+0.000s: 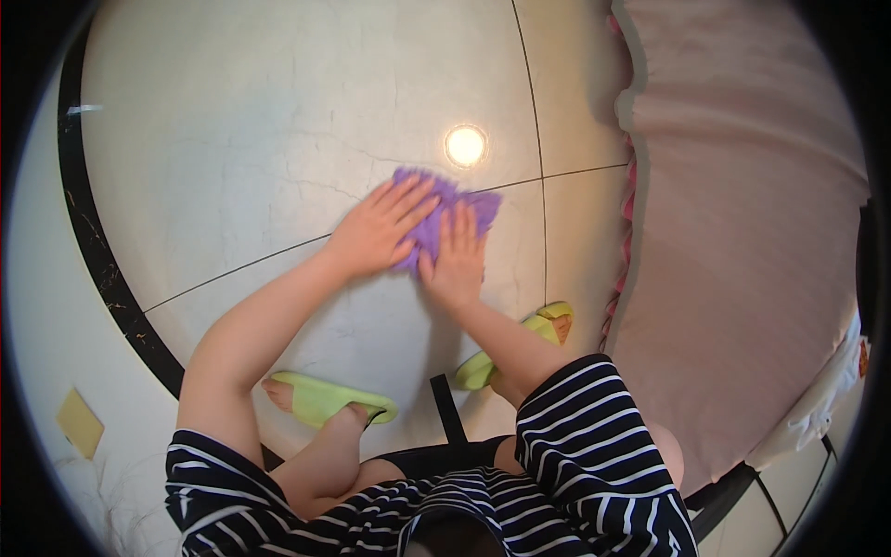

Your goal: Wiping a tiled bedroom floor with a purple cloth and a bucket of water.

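A purple cloth (426, 226) with a fuzzy edge lies crumpled on the pale tiled floor (278, 125). My left hand (372, 226) presses down on its left side, palm down, with the fingers spread towards the upper right. On the cloth's right part rests my right hand (457, 254), its fingers pointing away from me and its thumb at the near edge. The two hands are close together but apart. Part of the cloth is hidden under them. A dark tile joint runs beneath the cloth.
A bed or padded seat with a pink cover (731, 244) stands along the right. A black border strip (90, 237) meets the wall at left. Below my arms are my feet in yellow-green slippers (327, 400). A ceiling light reflects (465, 146) on the floor beyond the cloth.
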Tool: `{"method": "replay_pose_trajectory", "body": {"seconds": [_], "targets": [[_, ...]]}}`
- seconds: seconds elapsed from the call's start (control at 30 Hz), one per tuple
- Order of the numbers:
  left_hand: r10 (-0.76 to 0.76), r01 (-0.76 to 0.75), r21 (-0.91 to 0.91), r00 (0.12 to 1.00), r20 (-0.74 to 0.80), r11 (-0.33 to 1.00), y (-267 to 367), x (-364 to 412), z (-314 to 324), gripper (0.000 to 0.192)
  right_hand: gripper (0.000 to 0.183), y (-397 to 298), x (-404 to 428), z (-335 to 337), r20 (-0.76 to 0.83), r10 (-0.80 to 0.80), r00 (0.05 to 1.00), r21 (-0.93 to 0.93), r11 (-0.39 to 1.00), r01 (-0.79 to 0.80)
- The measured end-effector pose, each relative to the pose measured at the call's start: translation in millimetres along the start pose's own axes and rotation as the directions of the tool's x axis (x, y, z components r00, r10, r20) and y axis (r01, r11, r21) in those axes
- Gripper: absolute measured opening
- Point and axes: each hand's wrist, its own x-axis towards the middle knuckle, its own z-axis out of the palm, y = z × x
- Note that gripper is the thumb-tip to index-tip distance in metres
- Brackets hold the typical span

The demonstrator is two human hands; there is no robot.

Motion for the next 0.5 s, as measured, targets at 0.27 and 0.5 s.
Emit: {"method": "replay_pose_trajectory", "body": {"seconds": [0.27,0.5], "targets": [[-0.184,0.169,0.125,0.975,0.125,0.978,16,-166,21,0.069,0.076,-30,-1,7,0.156,-0.662,0.733,0.200,0.748,0.633],[-0.578,0.702,0.091,0.647,-0.497,0.707,-14,-54,5,0.068,0.072,-46,127,-8,-0.001,-0.567,0.824,0.054,0.822,0.566]]}}
